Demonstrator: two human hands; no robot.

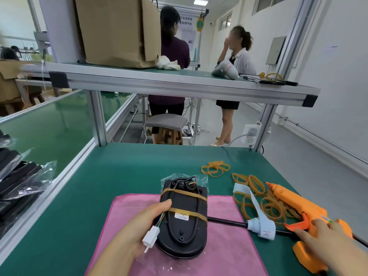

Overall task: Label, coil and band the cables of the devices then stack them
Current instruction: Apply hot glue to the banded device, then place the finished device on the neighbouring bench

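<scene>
Nearest on the green counter point(119, 166), the left hand point(137, 228) has its grip closed on the left edge of the black device point(185, 228), with the thumb laid on top. The device lies face-down on a pink cloth point(225, 246), still partly in its clear bag point(201, 179). A white connector point(150, 238) on thin coloured wires hangs loose against the palm. A small label point(182, 216) sits under the nearer of two rubber bands point(189, 213) stretched across the housing.

To the right, the right hand point(326, 238) lies over the handle of an orange glue gun point(298, 208). I cannot tell whether its grip closes round it. A label roll point(260, 228) rests between gun and device, over a black cord point(225, 221) whose owner is unclear.

The housing looks rigid and fairly light, its moulded plastic smooth, and slicker where the bag covers it. It is probably best held by the long edges, clear of the thin wires and connector, which look the most fragile part. The bands look stretchy and could snap off the rounded ends.

Farther off lie loose rubber bands point(266, 206) and a smaller heap point(216, 169). Bagged black devices point(18, 186) are stacked at far left. On the upper shelf point(179, 84) stands a cardboard box point(117, 30), with two people beyond.
</scene>
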